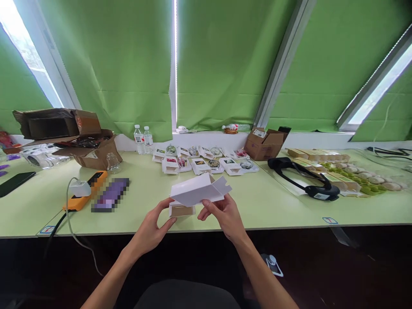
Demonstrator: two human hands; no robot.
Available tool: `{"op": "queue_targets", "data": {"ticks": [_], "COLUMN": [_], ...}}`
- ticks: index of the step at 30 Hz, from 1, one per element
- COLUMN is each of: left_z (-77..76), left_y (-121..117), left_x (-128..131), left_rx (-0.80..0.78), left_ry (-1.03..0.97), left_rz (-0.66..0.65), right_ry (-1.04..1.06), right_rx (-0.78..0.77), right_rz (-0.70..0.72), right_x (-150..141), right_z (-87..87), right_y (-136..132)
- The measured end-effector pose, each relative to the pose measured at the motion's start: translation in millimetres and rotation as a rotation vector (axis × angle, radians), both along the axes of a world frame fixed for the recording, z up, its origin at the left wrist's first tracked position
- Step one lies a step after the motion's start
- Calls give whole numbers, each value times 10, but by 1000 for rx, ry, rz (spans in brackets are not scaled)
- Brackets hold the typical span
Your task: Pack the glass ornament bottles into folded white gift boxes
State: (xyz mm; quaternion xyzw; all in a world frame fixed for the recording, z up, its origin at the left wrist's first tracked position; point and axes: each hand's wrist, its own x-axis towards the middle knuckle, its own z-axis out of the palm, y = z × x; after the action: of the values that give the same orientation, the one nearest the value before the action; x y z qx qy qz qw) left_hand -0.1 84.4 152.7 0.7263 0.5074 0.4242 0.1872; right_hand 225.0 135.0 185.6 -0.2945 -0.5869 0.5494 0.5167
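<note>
Just above the table's front edge, a white paper box is between my hands, with tab-like flaps sticking out at its right end. Below its left part shows a box-like section with a brown inside; I cannot tell if it is a separate piece. My left hand grips the left end, thumb low and fingers partly hidden behind. My right hand pinches the right lower edge with its thumb in front. Behind them lie several white packs with picture cards and round, clear-covered contents.
On the left are an orange power strip with a white plug, a blurred-out phone, and cardboard boxes. Two water bottles stand behind. To the right are a small carton, a black headset and egg-tray-like rows.
</note>
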Motion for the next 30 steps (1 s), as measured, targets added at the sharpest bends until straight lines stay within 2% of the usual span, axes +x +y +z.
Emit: {"op": "queue_targets", "data": {"ticks": [9,20,30], "left_z": [-61,-18,-48], "left_y": [26,14,36], "left_x": [-25,-12,-61], "left_rx": [-9,-5,-30], "left_ry": [3,9,-22], "left_rz": [33,43,-5], "right_ry": [-46,-61,-146], "right_rx": [21,50,72], "right_rz": [91,136,73], "right_x": [-40,-35,120], "right_z": [-13,-18,66], "right_y": [-35,-23,20]}}
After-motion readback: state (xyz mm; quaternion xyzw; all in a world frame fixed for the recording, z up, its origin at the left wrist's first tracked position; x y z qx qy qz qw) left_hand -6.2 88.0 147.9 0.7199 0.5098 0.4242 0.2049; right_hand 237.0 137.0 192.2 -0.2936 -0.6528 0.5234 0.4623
